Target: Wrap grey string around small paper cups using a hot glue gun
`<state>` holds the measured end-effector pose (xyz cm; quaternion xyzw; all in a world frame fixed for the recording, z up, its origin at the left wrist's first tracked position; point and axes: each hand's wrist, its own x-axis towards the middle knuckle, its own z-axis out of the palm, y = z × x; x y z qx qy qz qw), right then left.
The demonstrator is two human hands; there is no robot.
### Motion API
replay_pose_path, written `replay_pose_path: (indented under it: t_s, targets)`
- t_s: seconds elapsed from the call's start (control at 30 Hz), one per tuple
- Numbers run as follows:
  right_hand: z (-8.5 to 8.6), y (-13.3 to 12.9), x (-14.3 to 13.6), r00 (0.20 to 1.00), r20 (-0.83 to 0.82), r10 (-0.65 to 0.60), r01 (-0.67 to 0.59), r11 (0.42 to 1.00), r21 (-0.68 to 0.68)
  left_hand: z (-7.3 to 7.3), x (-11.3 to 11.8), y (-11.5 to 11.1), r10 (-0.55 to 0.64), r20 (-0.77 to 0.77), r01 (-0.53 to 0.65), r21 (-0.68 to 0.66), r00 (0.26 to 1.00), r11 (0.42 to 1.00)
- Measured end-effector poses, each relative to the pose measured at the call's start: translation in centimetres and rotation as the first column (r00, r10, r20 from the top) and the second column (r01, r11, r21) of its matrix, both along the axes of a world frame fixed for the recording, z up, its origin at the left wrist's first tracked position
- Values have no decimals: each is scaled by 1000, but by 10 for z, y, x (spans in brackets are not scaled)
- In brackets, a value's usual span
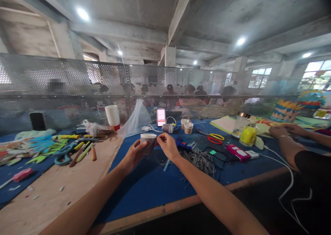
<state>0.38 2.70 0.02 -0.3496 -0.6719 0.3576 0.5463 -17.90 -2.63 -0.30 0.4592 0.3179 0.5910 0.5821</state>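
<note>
My left hand (pixel 134 155) is wrapped round a small paper cup (pixel 148 142) with a white rim and a brownish side, held upright above the blue table cover. At the cup's right side, my right hand (pixel 167 146) has its thumb and fingertips pinched together close to the rim. Whatever those fingertips hold is too small to make out. Behind the hands stand two small cups with handles (pixel 188 127) and a spool of grey cord (pixel 167 128). A tangled pile of grey cord (pixel 200 162) lies to the right, partly behind my right forearm.
Blue-handled scissors (pixel 63 154), gloves and tools lie at the left. A stack of white cups (pixel 112 115) stands behind them. Toward the right are red-and-yellow scissors (pixel 215 138), glass jars (pixel 248 133), a magenta box (pixel 238 152), a white cable and another person's hands (pixel 281 130).
</note>
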Motion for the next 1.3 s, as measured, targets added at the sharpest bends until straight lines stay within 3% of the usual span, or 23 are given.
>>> replay_pose_path:
  t_s: [0.7,1.03,1.3]
  targets:
    - [-3,9,-2,998,-39,39,-41,996,-75,1,0,-2,-6,-12,6,-15,1000,1000]
    - [2,5,-2,971,-198,134,-169,970,-175,3,1,-3,-21,-52,21,-17,998,1000]
    - [2,6,-2,959,-236,155,-207,954,-217,1,-1,-2,-27,-39,26,-26,999,999]
